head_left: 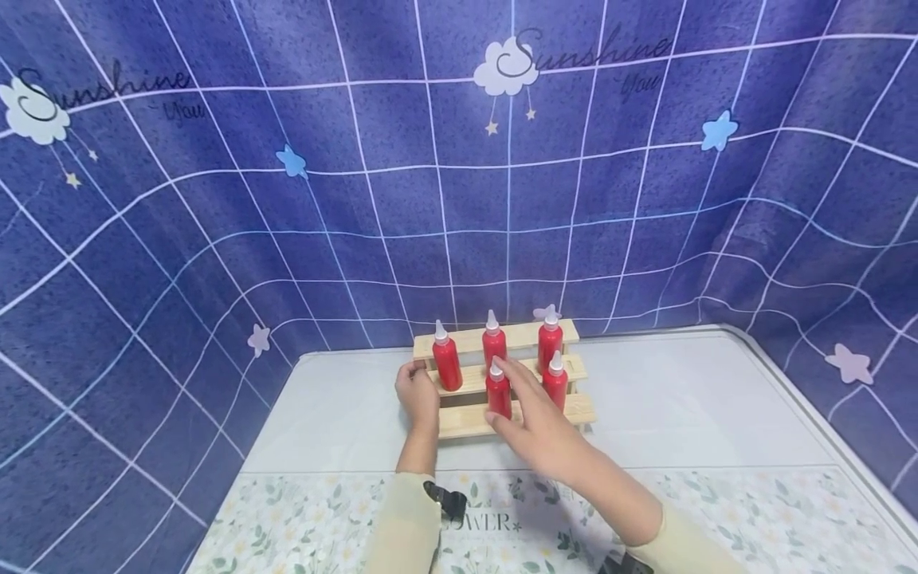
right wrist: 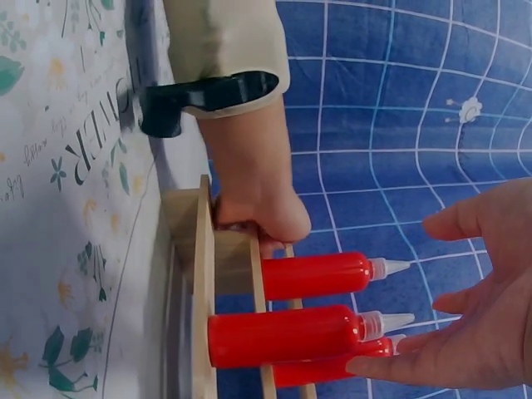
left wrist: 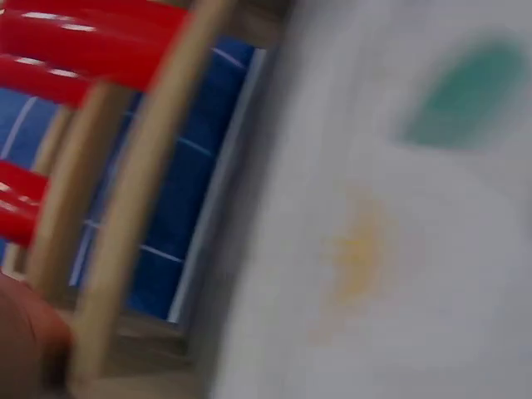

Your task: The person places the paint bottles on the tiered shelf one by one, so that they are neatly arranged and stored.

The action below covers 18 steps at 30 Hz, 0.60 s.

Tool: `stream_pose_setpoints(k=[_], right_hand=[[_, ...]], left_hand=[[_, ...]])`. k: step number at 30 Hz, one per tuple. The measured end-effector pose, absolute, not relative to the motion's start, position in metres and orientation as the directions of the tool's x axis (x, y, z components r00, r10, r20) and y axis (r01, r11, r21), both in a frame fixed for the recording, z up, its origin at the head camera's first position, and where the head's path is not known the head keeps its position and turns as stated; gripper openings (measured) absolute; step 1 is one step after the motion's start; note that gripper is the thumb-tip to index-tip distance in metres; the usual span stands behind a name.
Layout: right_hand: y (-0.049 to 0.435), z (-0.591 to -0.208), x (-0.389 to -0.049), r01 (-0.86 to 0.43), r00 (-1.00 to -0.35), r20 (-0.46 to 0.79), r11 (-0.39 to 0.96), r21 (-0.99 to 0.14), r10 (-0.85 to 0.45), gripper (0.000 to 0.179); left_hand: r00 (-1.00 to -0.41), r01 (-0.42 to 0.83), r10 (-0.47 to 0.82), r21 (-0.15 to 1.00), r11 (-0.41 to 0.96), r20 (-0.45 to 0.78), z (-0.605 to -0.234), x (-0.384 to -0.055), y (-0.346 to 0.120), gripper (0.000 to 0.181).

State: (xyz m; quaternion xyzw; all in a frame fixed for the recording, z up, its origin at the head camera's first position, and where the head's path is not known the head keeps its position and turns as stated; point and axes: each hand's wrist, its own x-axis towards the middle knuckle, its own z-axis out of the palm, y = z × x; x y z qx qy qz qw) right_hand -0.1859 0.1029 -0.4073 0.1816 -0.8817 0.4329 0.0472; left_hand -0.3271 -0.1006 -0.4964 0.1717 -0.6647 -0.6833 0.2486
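A stepped wooden rack (head_left: 466, 422) stands on the table, bearing several red squeeze bottles with pale pointed nozzle caps. My left hand (head_left: 419, 395) grips the rack's left end, its fingers partly hidden behind the wood. Nearest that hand is the left bottle (head_left: 448, 367), upright on the middle step. My right hand (head_left: 545, 434) reaches over the front step, thumb and fingers spread around the front middle bottle (head_left: 498, 395). In the right wrist view, the fingers (right wrist: 399, 370) hang near the bottle caps; whether they touch is unclear. A front right bottle (head_left: 555, 383) is partly covered by this hand.
Behind the rack hangs a blue curtain (head_left: 459, 199) with white grid lines, stars and clouds. A floral mat (head_left: 323, 518) covers the near part of the white table (head_left: 667, 399). Dark straps (head_left: 446, 501) sit on both sleeves. The left wrist view is blurred.
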Motion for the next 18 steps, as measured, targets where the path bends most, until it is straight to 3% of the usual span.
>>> stream_pose_setpoints(k=[4, 7, 12, 18], right_hand=[[0.104, -0.404, -0.185, -0.371, -0.927, 0.253, 0.585, -0.721, -0.275, 0.082], [0.107, -0.402, -0.184, -0.363, -0.931, 0.242, 0.609, -0.705, -0.274, 0.082], [0.108, -0.4, -0.179, -0.342, -0.937, 0.196, 0.639, -0.689, -0.29, 0.077], [0.111, -0.4, -0.172, -0.371, -0.924, 0.174, 0.696, -0.614, -0.34, 0.07]], left_hand=[[-0.904, -0.004, -0.427, 0.997, 0.083, 0.032, -0.484, -0.327, -0.113, 0.031], [-0.961, -0.099, -0.277, 0.948, 0.304, -0.011, -0.473, -0.324, -0.124, 0.041], [-0.992, -0.124, -0.108, 0.665, 0.737, -0.066, -0.445, -0.304, -0.146, 0.054], [-0.993, -0.104, -0.083, 0.325, 0.94, -0.08, -0.411, -0.264, -0.153, 0.069]])
